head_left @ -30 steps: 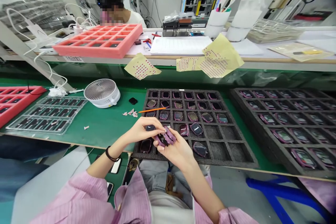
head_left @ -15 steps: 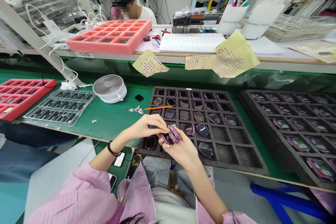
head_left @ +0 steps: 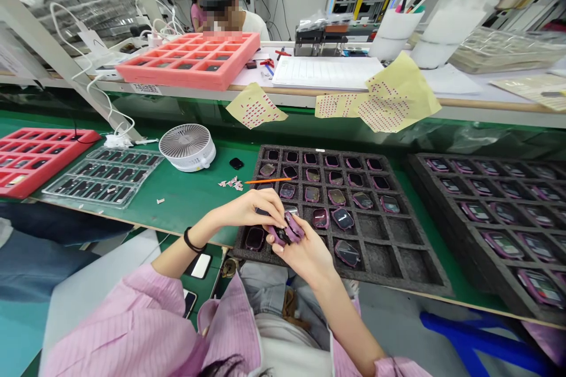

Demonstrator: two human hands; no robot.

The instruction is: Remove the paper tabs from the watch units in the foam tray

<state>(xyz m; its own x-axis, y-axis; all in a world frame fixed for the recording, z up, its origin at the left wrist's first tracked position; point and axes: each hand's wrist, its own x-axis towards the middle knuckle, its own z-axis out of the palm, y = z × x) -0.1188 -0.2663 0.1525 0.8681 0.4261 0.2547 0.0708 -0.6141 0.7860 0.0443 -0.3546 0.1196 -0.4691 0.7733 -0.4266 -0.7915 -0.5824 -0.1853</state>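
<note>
A: What does the head view show at the grip?
B: The left hand (head_left: pixel 247 212) and right hand (head_left: pixel 305 254) pinch a purple-edged watch case (head_left: pixel 287 231) between their fingers.
A: And below it?
B: A dark foam tray (head_left: pixel 413 274), with another case (head_left: pixel 255 238) just left.

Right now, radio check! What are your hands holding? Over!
Left hand and right hand on a small purple device. Dark foam tray just beneath. Nothing blocking the hands.
</note>
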